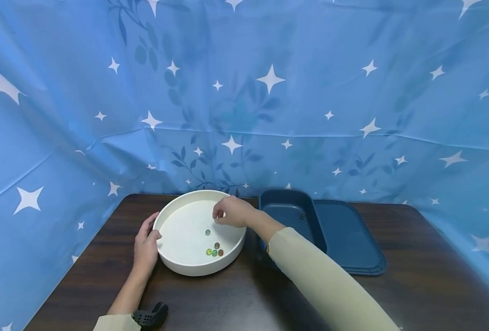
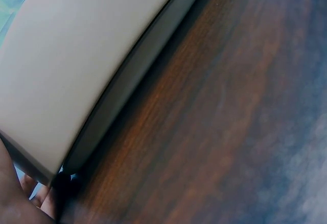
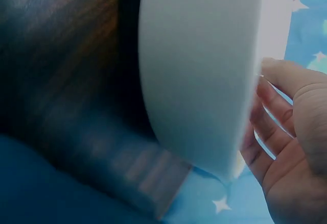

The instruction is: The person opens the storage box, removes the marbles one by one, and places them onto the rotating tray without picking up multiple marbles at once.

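Note:
A round white tray (image 1: pixel 182 232) with a raised rim stands on the table, and several glass marbles (image 1: pixel 214 253) lie on its floor toward the near side. My left hand (image 1: pixel 146 246) grips the rim on the left, thumb over the edge and fingers outside; the left wrist view catches part of this hand (image 2: pixel 20 198) at its lower corner. Above the tray's right half, my right hand (image 1: pixel 233 212) has thumb and forefinger pinched together. A small pale glint at those tips looks like a marble, mostly hidden. The tray wall (image 3: pixel 199 71) partly covers the right hand (image 3: pixel 291 132) in its wrist view.
Right of the tray stands a deep dark-blue box (image 1: pixel 283 207) with one small marble (image 1: pixel 302 216) inside. A flat blue tray or lid (image 1: pixel 352 239) lies beside it. My right forearm passes over the box's near side. A blue star-patterned curtain (image 1: pixel 244 92) hangs behind the table.

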Demonstrator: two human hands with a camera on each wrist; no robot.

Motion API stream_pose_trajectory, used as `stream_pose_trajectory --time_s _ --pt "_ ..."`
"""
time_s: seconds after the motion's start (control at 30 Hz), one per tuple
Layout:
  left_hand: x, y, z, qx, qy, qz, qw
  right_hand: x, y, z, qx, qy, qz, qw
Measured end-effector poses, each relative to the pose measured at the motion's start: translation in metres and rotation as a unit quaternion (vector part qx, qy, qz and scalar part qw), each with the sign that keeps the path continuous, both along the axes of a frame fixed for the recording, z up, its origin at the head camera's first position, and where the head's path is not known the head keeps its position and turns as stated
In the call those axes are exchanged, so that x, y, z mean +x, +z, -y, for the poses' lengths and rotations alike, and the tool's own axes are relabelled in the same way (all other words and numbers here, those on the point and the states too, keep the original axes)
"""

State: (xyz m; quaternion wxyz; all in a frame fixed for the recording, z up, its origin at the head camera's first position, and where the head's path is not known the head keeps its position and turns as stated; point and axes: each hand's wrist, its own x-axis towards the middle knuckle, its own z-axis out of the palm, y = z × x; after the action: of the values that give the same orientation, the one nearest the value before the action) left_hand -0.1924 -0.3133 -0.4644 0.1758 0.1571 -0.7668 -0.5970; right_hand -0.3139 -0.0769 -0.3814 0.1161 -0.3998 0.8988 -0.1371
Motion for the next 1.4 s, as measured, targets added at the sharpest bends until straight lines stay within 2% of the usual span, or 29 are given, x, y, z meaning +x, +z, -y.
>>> stream_pose_trajectory --time_s 0.27,0.43,0.57,0.7,0.87,1.0,1.13,1.27,1.4 --pt "-0.003 -0.002 -0.004 -0.002 -0.004 0.001 1.0000 0.001 -0.019 0.002 0.025 -0.021 0.004 0.999" --pt "-0.004 -0.003 -0.007 0.005 -0.011 -0.005 0.9999 0.001 -0.025 -0.002 0.027 -0.024 -0.003 0.999" --pt "-0.005 -0.003 -0.008 0.009 -0.010 -0.006 0.9999 0.000 -0.021 -0.006 0.030 -0.020 -0.007 0.999" --pt "-0.005 -0.003 -0.009 0.008 -0.004 -0.004 1.0000 0.000 -0.005 -0.015 0.019 -0.019 -0.006 1.000" --pt "-0.005 0.000 -0.007 -0.003 0.000 -0.005 1.0000 -0.002 0.020 -0.039 -0.024 -0.014 -0.012 1.000" --pt "-0.004 0.003 -0.004 -0.009 0.002 -0.002 1.0000 -0.003 0.030 -0.066 -0.060 -0.012 -0.013 0.998" --pt "-0.003 0.003 -0.001 -0.010 0.008 0.005 0.9999 0.002 0.031 -0.095 -0.082 -0.010 0.004 0.997" --pt "-0.002 0.001 0.000 -0.006 0.009 0.006 0.9999 0.012 0.023 -0.124 -0.089 -0.005 0.023 0.996" --pt "0.000 0.001 0.000 -0.001 0.008 0.007 0.9999 0.021 0.013 -0.151 -0.082 0.002 0.070 0.994"
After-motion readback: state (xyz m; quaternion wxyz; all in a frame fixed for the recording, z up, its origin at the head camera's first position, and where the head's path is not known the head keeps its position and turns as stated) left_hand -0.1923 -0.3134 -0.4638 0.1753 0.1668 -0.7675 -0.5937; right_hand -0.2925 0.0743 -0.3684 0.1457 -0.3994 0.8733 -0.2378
